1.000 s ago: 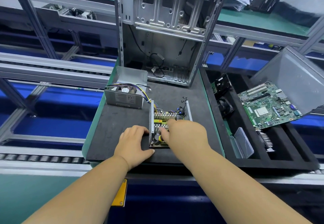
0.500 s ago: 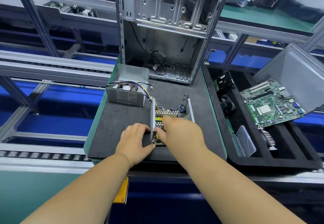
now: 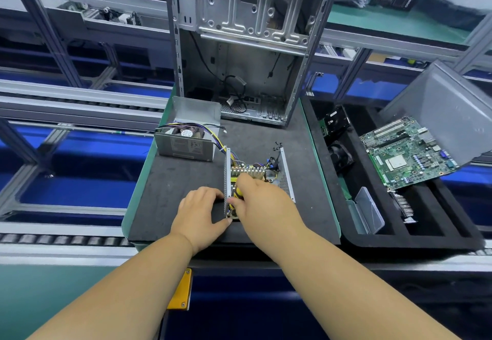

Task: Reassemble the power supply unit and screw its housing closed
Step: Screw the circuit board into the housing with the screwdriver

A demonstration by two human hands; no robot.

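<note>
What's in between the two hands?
The head view shows the open power supply's perforated metal side wall standing between the left hand and the right hand, which reaches inside.

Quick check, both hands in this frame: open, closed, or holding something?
Left hand: grips the perforated side wall of the open PSU tray.
Right hand: fingers curled down onto the circuit board; hold cannot be told.

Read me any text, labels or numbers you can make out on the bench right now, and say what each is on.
None can be read as it stands.
Label on the side of the grey housing half: printed lines, too small to read.
Round sticker on the fan hub: blurred.
Motherboard in the foam tray: markings too small.
Open power supply base under both hands: no legible print.
</note>
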